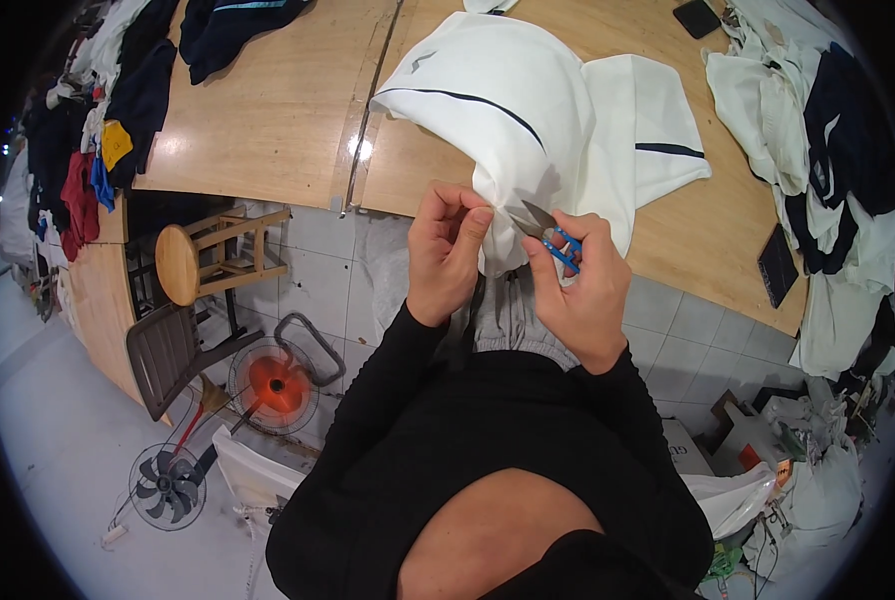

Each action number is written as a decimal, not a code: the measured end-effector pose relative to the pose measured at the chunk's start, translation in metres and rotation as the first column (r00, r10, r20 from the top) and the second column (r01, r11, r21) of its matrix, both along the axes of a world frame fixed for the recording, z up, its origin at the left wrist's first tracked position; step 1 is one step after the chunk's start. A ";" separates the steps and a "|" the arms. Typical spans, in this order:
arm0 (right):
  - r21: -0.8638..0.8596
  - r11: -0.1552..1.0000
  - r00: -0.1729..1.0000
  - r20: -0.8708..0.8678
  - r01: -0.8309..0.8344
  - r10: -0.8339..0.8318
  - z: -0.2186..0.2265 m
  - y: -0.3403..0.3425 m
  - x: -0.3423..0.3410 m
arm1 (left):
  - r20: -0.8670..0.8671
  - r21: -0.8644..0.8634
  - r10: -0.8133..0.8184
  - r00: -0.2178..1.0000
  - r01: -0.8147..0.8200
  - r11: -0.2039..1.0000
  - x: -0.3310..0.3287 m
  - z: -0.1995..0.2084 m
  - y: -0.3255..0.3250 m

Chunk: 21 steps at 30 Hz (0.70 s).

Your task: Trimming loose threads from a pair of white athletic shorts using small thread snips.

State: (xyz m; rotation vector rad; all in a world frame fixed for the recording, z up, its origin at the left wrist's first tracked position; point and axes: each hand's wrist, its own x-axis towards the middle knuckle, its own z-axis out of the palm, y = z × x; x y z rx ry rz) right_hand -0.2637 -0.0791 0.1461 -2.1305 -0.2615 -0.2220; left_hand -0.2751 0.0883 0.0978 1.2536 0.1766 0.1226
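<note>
Head view: by this table (708,255), left hand (444,258) is firmly pinching white garment (528,80), seemingly steadying it, right hand (590,292) gripping scissors (539,215).

White dark-striped garment (543,85) over the table edge (723,298), blue-handled snips (546,229) with open blades beside it

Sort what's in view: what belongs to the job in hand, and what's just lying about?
Likely the job:
white striped garment, in left hand
blue-handled scissors, in right hand
wooden table

Likely just lying about:
wooden stool
dark-backed chair
orange-centred fan
dark-bladed fan
</note>
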 end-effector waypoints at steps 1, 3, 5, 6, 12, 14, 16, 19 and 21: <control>0.001 1.000 1.000 0.001 0.001 -0.001 0.001 0.001 0.001 | 0.001 0.001 -0.001 1.000 0.001 1.000 -0.001 -0.002 0.000; -0.069 0.997 0.998 0.047 -0.031 0.034 0.003 0.002 0.002 | 0.036 0.019 -0.035 0.999 0.035 0.999 -0.003 -0.005 0.001; -0.086 0.996 0.997 0.063 -0.034 0.039 0.006 0.002 0.004 | 0.066 0.015 -0.040 0.997 0.039 0.999 -0.003 -0.003 -0.001; -0.102 0.994 0.996 0.077 -0.039 0.047 0.007 0.003 0.004 | 0.093 0.011 -0.042 0.995 0.041 0.999 -0.003 -0.002 -0.002; -0.089 0.995 0.992 0.115 -0.040 0.050 0.004 0.000 0.006 | 0.123 0.030 -0.070 0.990 0.067 0.997 -0.003 -0.006 -0.001; -0.082 0.996 0.992 0.121 -0.036 0.045 0.003 0.001 0.006 | 0.130 0.031 -0.069 0.989 0.065 0.997 -0.003 -0.005 -0.002; -0.074 0.997 0.991 0.127 -0.032 0.041 0.002 0.001 0.006 | 0.137 0.033 -0.067 0.988 0.063 0.997 -0.003 -0.005 -0.002; -0.122 0.992 0.985 0.164 -0.030 0.050 -0.001 0.002 0.009 | 0.138 0.075 -0.094 0.986 0.084 0.994 -0.003 -0.006 -0.001; -0.103 0.994 0.985 0.164 -0.031 0.048 -0.006 0.006 0.012 | 0.158 0.073 -0.082 0.984 0.071 0.995 -0.001 -0.006 -0.003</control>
